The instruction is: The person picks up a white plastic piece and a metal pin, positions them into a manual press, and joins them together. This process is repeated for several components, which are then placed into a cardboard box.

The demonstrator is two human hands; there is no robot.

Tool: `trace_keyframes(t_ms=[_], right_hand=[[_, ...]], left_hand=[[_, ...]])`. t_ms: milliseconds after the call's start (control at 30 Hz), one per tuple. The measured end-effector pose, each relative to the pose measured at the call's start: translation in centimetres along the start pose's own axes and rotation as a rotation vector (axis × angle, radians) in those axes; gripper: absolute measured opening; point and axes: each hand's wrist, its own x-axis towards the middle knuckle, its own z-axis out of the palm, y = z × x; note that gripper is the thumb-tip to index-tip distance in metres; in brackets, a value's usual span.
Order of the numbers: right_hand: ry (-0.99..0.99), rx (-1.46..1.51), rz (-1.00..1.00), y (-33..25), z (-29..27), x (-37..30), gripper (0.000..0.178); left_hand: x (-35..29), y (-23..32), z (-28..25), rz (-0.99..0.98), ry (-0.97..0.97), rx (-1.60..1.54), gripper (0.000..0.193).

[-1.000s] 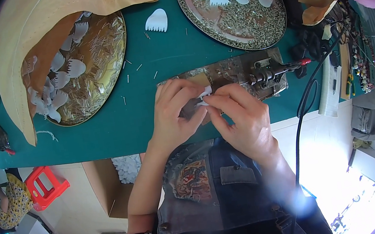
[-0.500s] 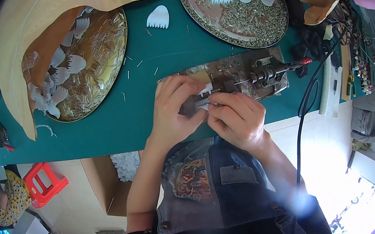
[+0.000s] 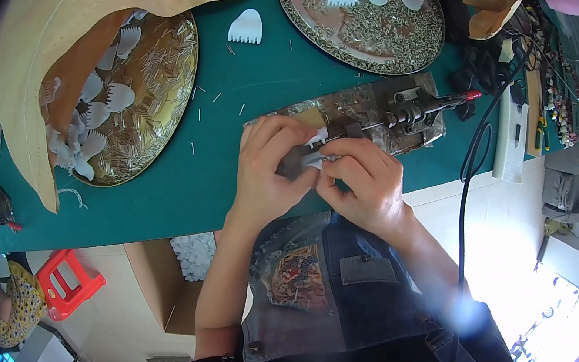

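At the left end of a metal jig with a toggle clamp (image 3: 411, 116), both hands work close together. My left hand (image 3: 268, 160) is closed around a small white plastic piece (image 3: 318, 137), much of it hidden by the fingers. My right hand (image 3: 366, 181) pinches a thin, metallic-looking part (image 3: 332, 157) against a grey piece (image 3: 312, 159) beside the left thumb; its exact kind is too small to tell. One white toothed, comb-like plastic piece (image 3: 245, 28) lies alone on the green table beyond the jig.
Back left stands a round tray (image 3: 176, 97) of metal pins and white toothed pieces; another round tray (image 3: 377, 67) at back right holds small metal parts. Brown paper (image 3: 18, 94) shields the left tray. A black cable (image 3: 465, 229) hangs right. Loose pins lie between.
My right hand has shifted slightly left and its fingers have drawn back a little, showing more of the small metallic part. The left hand stays in place.
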Motion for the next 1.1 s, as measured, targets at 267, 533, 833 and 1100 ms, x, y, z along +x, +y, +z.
trace_keyframes(t_ms=[267,533,833,1100], right_hand=[[-0.009,0.058,0.039,0.1,0.1,0.3,0.024],[0.031,0.051,0.042,0.1,0.1,0.4,0.024],[0.007,-0.027,0.03,0.0,-0.4,0.8,0.025],[-0.052,-0.013,0.039,0.1,-0.9,1.0,0.024]], left_hand=[[0.1,-0.1,0.2,0.03,0.03,-0.037,0.036],[0.1,0.1,0.1,0.005,0.011,-0.01,0.033],[0.2,-0.2,0.2,0.026,0.025,-0.056,0.032],[0.0,-0.2,0.1,0.017,0.019,-0.055,0.031]])
